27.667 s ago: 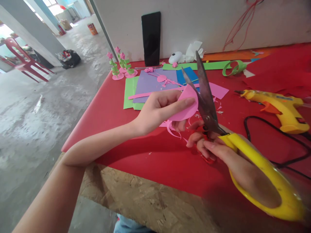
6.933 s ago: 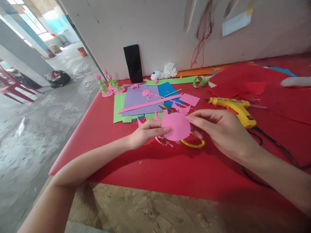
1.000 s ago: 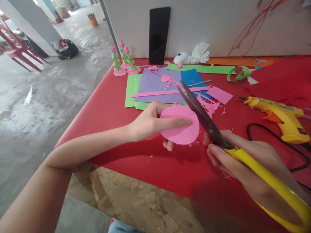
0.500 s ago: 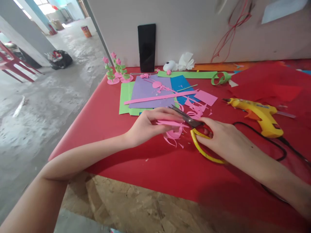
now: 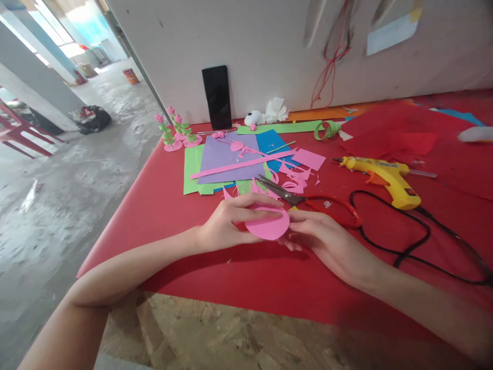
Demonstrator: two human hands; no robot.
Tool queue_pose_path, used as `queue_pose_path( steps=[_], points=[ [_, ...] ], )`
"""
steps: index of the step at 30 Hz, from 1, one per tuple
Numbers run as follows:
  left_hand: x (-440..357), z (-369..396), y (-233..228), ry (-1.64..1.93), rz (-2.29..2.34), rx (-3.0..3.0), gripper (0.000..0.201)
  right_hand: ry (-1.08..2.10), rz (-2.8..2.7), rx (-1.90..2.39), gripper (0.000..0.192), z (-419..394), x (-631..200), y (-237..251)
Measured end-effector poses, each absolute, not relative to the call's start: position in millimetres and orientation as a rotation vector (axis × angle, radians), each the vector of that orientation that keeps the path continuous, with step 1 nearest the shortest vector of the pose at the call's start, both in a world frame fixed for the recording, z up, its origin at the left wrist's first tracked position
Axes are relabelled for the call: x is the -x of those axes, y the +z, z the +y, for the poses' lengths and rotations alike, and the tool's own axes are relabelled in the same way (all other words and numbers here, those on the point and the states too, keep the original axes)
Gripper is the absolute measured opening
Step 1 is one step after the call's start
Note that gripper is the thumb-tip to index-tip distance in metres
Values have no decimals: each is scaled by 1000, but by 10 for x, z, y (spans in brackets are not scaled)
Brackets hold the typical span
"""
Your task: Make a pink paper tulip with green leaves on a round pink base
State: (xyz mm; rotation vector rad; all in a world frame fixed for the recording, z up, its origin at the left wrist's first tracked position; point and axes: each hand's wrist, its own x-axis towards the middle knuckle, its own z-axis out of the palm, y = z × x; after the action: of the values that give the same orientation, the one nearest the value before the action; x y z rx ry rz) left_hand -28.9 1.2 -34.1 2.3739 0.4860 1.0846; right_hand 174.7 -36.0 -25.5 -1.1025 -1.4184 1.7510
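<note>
A round pink paper disc (image 5: 274, 229) is held just above the red tabletop, its face tilted toward me. My left hand (image 5: 239, 218) is closed on its left side, fingers across the upper face and thumb below. At the disc's right edge, my right hand (image 5: 316, 231) has its fingers closed on the rim; some fingertips are hidden behind the paper. Just beyond both hands lie scissors (image 5: 287, 194) with dark blades and red and yellow handles, partly covered by my right hand. Curled pink paper scraps (image 5: 295, 180) are scattered behind them.
A yellow glue gun (image 5: 385, 174) with a black cord (image 5: 423, 236) lies at the right. Purple paper (image 5: 227, 154), green paper strips (image 5: 277, 127) and a pink rectangle (image 5: 309, 159) are farther back. Small paper flowers (image 5: 169, 136) stand at the left corner, and a black phone (image 5: 217, 97) leans against the wall.
The scissors have left my right hand and now lie on the table. My right hand has come to the paper's edge. The pink piece has turned, showing its round face.
</note>
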Motion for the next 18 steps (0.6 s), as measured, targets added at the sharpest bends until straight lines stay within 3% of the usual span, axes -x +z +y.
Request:
queue_pose_path(
  steps=[4, 10, 18],
  points=[
    [295, 48, -411, 1034, 450, -2439, 35, 1726, -1344, 1096, 37, -358, -1694, -371],
    [281, 49, -533, 994, 628, -2408, 92, 1588, -1326, 1157, 47, -408, -1636, -427],
    [288, 46, -553, 961, 490, -2507, 81, 1532, -1359, 1140, 40, -406, -1614, -435]
  ],
)
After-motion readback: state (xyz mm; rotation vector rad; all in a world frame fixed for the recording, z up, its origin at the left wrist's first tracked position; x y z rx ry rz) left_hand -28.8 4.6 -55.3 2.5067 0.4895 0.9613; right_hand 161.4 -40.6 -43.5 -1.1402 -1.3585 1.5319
